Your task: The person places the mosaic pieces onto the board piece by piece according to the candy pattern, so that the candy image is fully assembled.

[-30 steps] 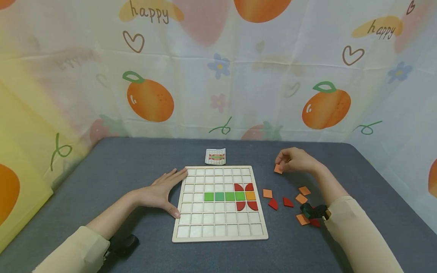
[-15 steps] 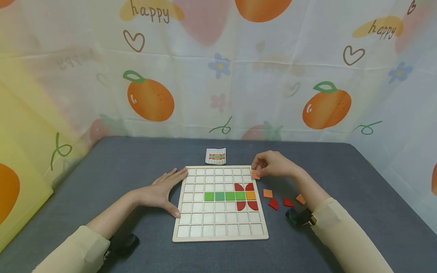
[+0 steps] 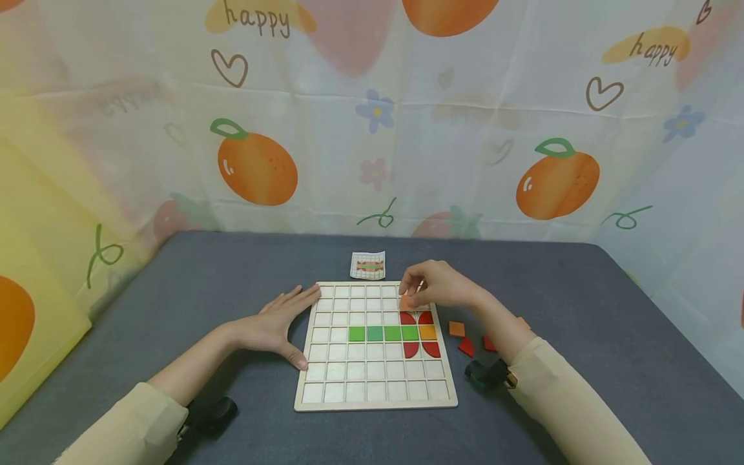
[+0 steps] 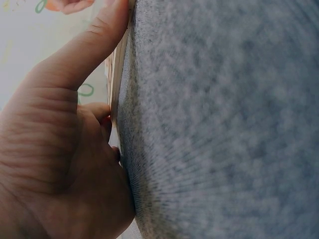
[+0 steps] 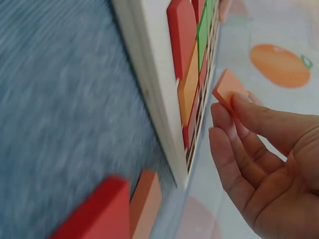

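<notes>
A wooden grid board [image 3: 375, 405] lies on the dark table. Across one row run several green square tiles [image 3: 374, 334], ending in a yellow-orange tile [image 3: 427, 332] at the right. Red quarter-round tiles [image 3: 431, 350] sit above and below that end. My left hand [image 3: 273, 332] rests spread along the board's left edge, thumb and fingertips touching it. Between thumb and fingers, my right hand [image 3: 438, 284] pinches an orange square tile [image 5: 229, 85], held over the board's upper right cells. The right wrist view shows this tile raised off the board.
To the right of the board lie an orange tile [image 3: 456, 329] and red quarter-round tiles [image 3: 466, 347], some partly hidden by the right forearm. Behind the board is a small pattern card [image 3: 368, 265]. A fruit-printed curtain [image 3: 453, 129] hangs beyond the table.
My right hand has moved left with the orange tile, from beside the board to over its upper right cells. The left hand stays in place at the board's edge.
</notes>
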The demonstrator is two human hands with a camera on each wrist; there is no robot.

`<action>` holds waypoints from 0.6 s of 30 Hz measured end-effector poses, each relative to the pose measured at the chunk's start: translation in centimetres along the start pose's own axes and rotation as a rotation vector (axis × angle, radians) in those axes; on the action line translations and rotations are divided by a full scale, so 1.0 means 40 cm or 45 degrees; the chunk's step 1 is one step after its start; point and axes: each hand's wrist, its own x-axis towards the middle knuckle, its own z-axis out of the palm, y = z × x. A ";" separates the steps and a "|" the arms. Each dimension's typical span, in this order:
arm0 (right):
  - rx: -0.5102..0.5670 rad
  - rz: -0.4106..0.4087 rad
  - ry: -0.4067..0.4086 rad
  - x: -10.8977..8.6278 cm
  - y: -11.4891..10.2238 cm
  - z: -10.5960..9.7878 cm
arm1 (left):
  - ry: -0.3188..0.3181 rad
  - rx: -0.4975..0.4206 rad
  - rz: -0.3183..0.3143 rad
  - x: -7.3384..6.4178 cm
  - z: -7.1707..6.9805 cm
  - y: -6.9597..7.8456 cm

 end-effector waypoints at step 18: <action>-0.004 -0.027 -0.088 0.036 -0.034 0.044 | -0.008 -0.009 0.008 0.000 0.000 0.000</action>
